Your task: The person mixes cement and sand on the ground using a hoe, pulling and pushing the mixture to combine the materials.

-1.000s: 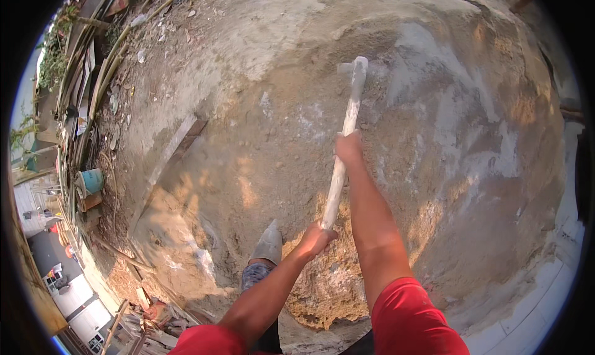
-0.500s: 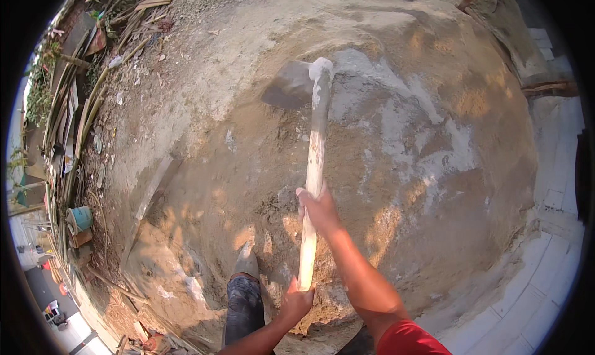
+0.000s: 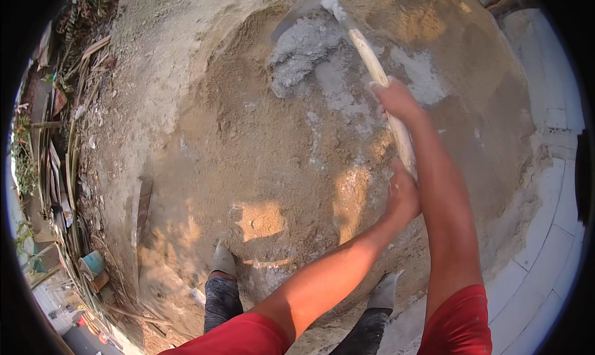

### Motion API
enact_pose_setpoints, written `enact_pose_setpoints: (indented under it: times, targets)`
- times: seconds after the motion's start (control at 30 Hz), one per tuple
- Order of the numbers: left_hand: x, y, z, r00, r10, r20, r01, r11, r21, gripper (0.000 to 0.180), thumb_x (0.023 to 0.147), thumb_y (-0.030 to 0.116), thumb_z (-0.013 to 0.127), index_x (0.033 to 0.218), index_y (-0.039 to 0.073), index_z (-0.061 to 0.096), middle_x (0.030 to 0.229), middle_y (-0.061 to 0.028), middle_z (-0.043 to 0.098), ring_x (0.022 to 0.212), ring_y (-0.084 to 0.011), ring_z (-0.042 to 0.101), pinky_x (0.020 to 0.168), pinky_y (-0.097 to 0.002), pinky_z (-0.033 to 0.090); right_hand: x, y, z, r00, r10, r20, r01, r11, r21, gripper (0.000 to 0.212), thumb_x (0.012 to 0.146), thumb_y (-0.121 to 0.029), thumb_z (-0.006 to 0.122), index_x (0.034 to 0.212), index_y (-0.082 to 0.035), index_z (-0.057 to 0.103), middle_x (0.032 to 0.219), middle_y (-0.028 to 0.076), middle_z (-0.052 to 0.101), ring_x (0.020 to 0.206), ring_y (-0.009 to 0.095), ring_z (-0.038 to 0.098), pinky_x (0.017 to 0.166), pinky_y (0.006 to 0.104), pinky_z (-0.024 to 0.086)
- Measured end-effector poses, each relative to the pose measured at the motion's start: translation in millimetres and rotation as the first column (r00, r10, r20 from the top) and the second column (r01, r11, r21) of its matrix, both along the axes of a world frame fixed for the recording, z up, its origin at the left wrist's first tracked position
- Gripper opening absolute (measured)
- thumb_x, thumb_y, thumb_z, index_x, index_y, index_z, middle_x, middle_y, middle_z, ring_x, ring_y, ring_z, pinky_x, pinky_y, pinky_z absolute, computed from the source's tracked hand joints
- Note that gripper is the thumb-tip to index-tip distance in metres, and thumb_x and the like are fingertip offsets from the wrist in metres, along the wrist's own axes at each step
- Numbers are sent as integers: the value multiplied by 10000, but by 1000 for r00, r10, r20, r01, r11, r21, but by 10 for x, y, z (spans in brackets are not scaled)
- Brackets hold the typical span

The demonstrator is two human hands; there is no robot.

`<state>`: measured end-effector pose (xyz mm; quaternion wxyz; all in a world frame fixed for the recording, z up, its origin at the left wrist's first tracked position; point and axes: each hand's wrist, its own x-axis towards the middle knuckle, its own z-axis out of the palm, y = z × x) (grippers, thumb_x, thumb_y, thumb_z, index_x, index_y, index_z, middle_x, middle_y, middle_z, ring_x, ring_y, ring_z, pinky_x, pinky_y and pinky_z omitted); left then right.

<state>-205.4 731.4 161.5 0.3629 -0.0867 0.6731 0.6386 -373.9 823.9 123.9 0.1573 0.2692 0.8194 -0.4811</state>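
Over broad, brown sandy earth (image 3: 211, 132) slants a long hoe with a pale wooden handle (image 3: 370, 60), clumped grey powder (image 3: 304, 51) against its flat metal blade (image 3: 296, 14). The right hand (image 3: 396, 99) grips mid-handle; the left hand (image 3: 404, 194) clasps the near end.

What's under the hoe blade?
Lumpy grey material shows heaped along the near side of the blade. Whatever lies directly beneath is covered by blade and heap, so I can't tell.

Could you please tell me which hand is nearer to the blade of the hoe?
Right. The right hand grips the wooden handle below and right of the blade in the picture; the left hand holds it farther down, near its lower end.
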Motion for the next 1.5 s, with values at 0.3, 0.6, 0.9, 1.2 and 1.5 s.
enact_pose_setpoints:
  times: [0.3, 0.6, 0.9, 1.2, 1.5]
  targets:
    - [1586, 313, -399, 918, -314, -240, 293, 949, -121, 579, 848, 74, 643, 1283, -163, 343, 1010, -411, 610, 1006, -549, 606, 873, -565, 483, 1820, 880, -89, 919, -394, -13, 390, 915, -103, 303, 969, -297, 620, 1049, -28, 505, 713, 29, 535, 522, 131, 545, 439, 306, 475]
    - [1311, -73, -448, 751, -660, -11, 615, 705, -352, 660, 831, 65, 635, 1402, -68, 331, 1016, -357, 645, 979, -518, 629, 851, -564, 494, 2183, 778, -183, 726, -678, -110, 613, 712, -342, 338, 977, -307, 620, 1115, -46, 456, 714, 35, 510, 503, 129, 518, 423, 302, 459]
    - [641, -699, -246, 567, -823, -42, 634, 468, -615, 363, 860, 137, 601, 1177, 25, 463, 951, -296, 670, 943, -497, 642, 824, -564, 509, 2047, 317, -664, 501, -859, 100, 753, 376, -540, 240, 978, -252, 579, 1064, -85, 431, 720, 38, 492, 515, 147, 518, 433, 324, 473]
    - [1007, -1382, -357, 802, -597, -30, 542, 747, -384, 436, 840, 199, 669, 1228, 50, 538, 979, -276, 684, 948, -467, 653, 825, -530, 518, 1835, -11, 213, 521, -848, -94, 617, 451, -645, 212, 922, -136, 577, 1043, -81, 411, 842, 70, 529, 641, 161, 547, 557, 328, 502]
    - [1548, -1990, -517, 854, -408, 323, 502, 810, -303, 451, 810, 172, 675, 1201, -26, 569, 840, -193, 689, 741, -287, 682, 674, -409, 530, 1841, -538, -1156, 828, -544, 132, 550, 835, -5, 315, 877, -160, 620, 1016, 121, 586, 631, 173, 619, 551, 294, 677, 487, 416, 537]
